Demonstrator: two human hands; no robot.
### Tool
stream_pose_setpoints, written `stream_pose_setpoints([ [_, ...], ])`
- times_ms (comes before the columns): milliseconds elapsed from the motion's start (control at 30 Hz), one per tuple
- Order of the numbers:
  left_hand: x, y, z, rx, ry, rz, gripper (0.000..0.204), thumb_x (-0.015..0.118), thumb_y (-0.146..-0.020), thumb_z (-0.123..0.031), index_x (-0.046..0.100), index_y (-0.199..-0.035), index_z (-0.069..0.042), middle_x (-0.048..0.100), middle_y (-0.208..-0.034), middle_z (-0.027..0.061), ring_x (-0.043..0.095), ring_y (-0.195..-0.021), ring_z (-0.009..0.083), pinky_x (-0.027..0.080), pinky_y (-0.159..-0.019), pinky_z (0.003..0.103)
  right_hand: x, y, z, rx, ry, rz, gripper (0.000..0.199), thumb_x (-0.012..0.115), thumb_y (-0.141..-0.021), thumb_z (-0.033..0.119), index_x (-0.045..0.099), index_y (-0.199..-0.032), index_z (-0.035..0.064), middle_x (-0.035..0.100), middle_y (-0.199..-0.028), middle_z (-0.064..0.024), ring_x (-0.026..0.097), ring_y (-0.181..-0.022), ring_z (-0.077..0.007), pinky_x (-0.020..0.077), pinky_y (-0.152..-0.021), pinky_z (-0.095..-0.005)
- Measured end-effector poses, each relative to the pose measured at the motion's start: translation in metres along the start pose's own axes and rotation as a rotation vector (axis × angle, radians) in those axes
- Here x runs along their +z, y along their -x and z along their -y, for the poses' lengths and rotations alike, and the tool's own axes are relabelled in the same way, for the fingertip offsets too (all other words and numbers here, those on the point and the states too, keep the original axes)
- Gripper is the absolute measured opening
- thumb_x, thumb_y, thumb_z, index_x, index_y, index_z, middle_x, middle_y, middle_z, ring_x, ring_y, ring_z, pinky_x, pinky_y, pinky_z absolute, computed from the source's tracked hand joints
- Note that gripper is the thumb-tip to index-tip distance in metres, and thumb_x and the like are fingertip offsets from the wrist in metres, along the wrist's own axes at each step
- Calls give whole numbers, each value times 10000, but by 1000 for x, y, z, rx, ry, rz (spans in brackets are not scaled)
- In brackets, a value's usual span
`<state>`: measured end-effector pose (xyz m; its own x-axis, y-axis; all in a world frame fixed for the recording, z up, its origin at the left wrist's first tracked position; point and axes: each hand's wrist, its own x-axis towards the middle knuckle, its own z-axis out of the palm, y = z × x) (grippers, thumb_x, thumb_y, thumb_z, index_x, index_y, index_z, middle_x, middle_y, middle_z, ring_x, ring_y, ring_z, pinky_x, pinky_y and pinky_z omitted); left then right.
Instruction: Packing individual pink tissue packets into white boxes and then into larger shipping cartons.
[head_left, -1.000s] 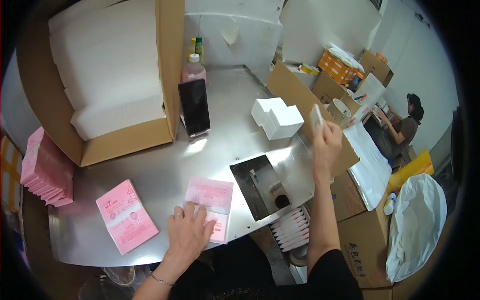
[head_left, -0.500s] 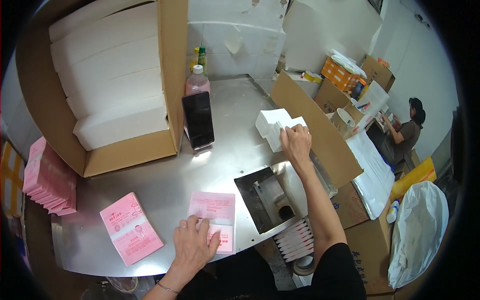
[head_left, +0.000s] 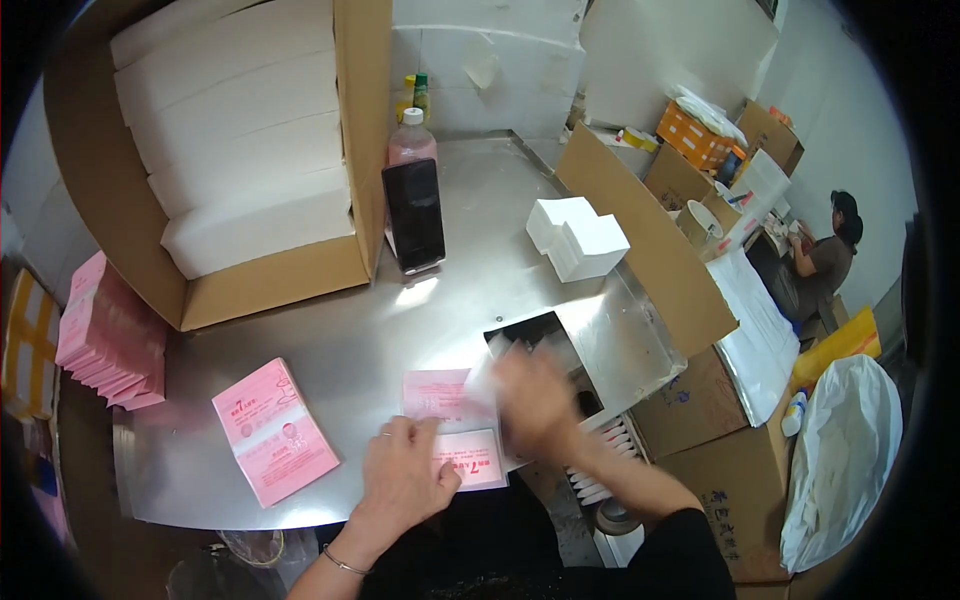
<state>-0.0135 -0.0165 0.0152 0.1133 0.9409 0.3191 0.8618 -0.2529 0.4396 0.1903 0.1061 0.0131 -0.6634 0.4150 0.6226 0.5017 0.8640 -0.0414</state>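
A pink printed packet point(head_left: 437, 392) lies at the front edge of the metal table, with a smaller pink-and-white card point(head_left: 475, 458) on its lower part. My left hand point(head_left: 405, 470) holds the packet against the table, fingers bent over its left side and thumb at the card. Just right of the packet, my right hand point(head_left: 540, 405) is smeared by motion. Its fingers are closed on a thin white piece, itself too blurred to name exactly. To the left lies a banded stack of pink packets point(head_left: 262, 410). Stacks of white pieces point(head_left: 585, 250) stand at the table's far right.
A cardboard box point(head_left: 275, 295) of white bundles fills the back left, beside a propped phone point(head_left: 413, 215) and a bottle point(head_left: 410, 148). More pink packets point(head_left: 105, 330) stand at the left edge. A square opening point(head_left: 575, 360) cuts the table. Someone works in the far right background.
My right hand has come from the white stacks toward the packet, bringing a white piece. My left hand stays on the packet. The whole view has shifted slightly.
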Motion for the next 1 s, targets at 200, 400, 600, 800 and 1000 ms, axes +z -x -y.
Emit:
stream_pose_setpoints([
  [200, 3, 5, -13, 19, -12, -84, 837, 743, -710, -182, 430, -1477, -58, 507, -935, 152, 537, -871, 346, 420, -739, 471, 46, 6, 52, 68, 38, 425, 288, 572, -862, 152, 647, -1117, 41, 600, -1105, -185, 593, -1030, -348, 274, -1073, -711],
  [400, -9, 22, -4, 5, 17, -31, 666, 731, -816, -151, 483, -1422, -31, 522, -951, 129, 523, -850, 296, 411, -751, 417, 54, 29, -24, 257, 6, 217, 188, 537, -895, 143, 615, -1033, 41, 684, -906, -158, 667, -882, -390, 379, -984, -653],
  [600, -18, 34, 16, -10, 225, -161, 357, 737, -773, -127, 679, -1121, -70, 570, -1124, 161, 560, -954, 319, 399, -873, 467, -3, 13, -65, 534, 41, 676, 178, 607, -892, 146, 711, -805, 30, 691, -796, -204, 687, -689, -388, 538, -650, -463],
  [800, -53, 51, 59, -342, -445, -187, 565, 751, -735, -301, 633, -1258, -124, 438, -1418, 220, 361, -1332, 423, 256, -1074, 621, -28, -96, -193, 406, 167, -250, 209, 601, -957, 175, 706, -1077, 41, 709, -990, -162, 686, -887, -346, 534, -758, -446],
  [1000, -51, 60, 76, -292, -434, -54, 547, 668, -750, -360, 653, -1259, -161, 439, -1458, 182, 323, -1393, 440, 170, -1142, 660, 23, -116, -266, 416, 239, 97, 375, 530, -979, 362, 750, -1010, 61, 713, -989, -210, 675, -941, -428, 525, -884, -500],
])
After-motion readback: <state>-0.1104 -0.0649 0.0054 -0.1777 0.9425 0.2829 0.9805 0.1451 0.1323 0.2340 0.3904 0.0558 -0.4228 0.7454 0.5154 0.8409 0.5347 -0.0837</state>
